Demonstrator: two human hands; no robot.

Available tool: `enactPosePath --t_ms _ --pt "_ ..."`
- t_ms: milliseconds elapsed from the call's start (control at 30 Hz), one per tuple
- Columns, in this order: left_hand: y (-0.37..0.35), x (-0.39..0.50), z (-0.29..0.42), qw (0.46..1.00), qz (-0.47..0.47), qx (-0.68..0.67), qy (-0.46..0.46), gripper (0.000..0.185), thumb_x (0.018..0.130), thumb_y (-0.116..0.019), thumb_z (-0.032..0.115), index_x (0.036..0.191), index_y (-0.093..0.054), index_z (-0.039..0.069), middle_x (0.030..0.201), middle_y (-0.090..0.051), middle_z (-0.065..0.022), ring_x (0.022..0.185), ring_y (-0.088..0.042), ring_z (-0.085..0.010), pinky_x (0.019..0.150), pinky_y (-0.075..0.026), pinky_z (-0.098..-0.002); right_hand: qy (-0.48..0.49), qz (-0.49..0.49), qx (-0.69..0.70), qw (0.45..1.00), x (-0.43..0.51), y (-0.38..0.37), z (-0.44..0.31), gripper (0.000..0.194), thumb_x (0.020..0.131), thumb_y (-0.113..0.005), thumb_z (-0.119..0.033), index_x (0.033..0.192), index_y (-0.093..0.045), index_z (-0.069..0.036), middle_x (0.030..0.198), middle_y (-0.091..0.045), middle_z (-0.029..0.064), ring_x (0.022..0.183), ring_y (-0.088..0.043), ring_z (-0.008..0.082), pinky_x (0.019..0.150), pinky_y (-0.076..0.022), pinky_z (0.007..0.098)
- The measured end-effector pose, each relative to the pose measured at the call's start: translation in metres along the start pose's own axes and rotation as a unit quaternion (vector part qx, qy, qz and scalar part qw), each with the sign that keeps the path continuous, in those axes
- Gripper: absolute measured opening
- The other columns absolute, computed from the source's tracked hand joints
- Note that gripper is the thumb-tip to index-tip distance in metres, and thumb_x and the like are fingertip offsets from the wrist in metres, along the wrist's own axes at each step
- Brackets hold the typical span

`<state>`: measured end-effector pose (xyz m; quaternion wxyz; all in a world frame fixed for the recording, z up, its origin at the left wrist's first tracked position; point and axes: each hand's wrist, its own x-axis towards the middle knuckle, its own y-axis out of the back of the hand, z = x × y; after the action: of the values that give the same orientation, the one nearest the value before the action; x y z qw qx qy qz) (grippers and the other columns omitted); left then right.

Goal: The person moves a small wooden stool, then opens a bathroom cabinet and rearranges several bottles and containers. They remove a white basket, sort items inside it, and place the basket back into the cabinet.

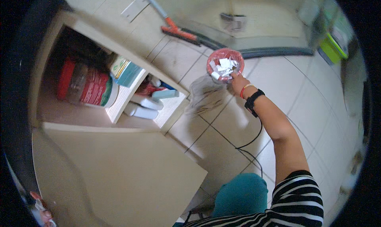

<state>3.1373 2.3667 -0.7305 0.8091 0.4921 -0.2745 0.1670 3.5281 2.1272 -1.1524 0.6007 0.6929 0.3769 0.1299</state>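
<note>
My right hand (238,83) is at the lower right rim of a small red waste bin (225,53), its fingers closed on the rim. White crumpled paper scraps (225,64) lie inside the bin, which has a clear plastic liner. A blurred, see-through plastic bag (205,96) is spread below and left of the bin, over the tiles. A black strap with a device sits on my right wrist, and a thin black cable hangs from it. My left hand is not in view.
An open cabinet (175,84) at left holds a large plastic jar (95,87), boxes and white bottles (144,112). Its door (119,173) stands out below. An orange squeegee (178,32) and a glass shower screen's dark bottom edge (276,52) lie beyond. A green container (335,48) stands at right.
</note>
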Motion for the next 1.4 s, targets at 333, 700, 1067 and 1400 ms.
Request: enactPosePath --t_ms 333,700,1067,1400 --pt "-0.004 0.0 0.012 0.986 -0.001 -0.113 -0.127 0.06 0.097 -0.041 0.036 0.143 -0.025 0.001 0.144 -0.033 -0.0256 0.126 -0.041 -0.0424 0.101 -0.04 -0.0536 -0.281 0.078 0.208 0.934 -0.297 -0.073 0.019 0.036 0.086 -0.047 -0.012 0.121 -0.045 -0.003 0.117 -0.055 0.0264 0.103 -0.058 0.0415 0.087 -0.0481 0.0461" --pt "0.044 0.054 0.045 0.883 0.071 0.379 -0.27 0.03 0.099 -0.039 0.025 0.124 -0.051 0.012 0.099 -0.062 -0.0139 0.094 -0.061 -0.0275 0.099 -0.043 -0.0435 -0.349 0.007 0.186 0.919 -0.525 -0.152 -0.069 0.037 0.086 -0.055 -0.019 0.119 -0.054 -0.001 0.119 -0.057 0.0232 0.111 -0.056 0.0365 0.095 -0.0448 0.042" --pt "0.047 0.048 0.107 0.907 -0.085 0.37 -0.184 0.032 0.096 -0.045 0.028 0.119 -0.052 0.006 0.104 -0.061 -0.0219 0.097 -0.058 -0.0414 0.081 -0.047 -0.045 -0.323 -0.084 0.179 0.926 -0.756 -0.273 -0.057 0.036 0.083 -0.06 -0.018 0.113 -0.058 0.001 0.127 -0.047 0.0184 0.113 -0.052 0.0344 0.098 -0.0435 0.0364" --pt "0.052 0.011 0.091 0.92 0.052 0.271 -0.277 0.013 0.084 -0.053 0.014 0.087 -0.06 0.004 0.085 -0.062 -0.0207 0.085 -0.06 -0.0399 0.072 -0.047 -0.0471 -0.248 -0.1 0.049 0.962 -0.749 -0.208 -0.094 0.03 0.082 -0.062 -0.023 0.108 -0.066 -0.008 0.142 -0.042 0.0104 0.106 -0.06 0.0302 0.087 -0.0499 0.0407"
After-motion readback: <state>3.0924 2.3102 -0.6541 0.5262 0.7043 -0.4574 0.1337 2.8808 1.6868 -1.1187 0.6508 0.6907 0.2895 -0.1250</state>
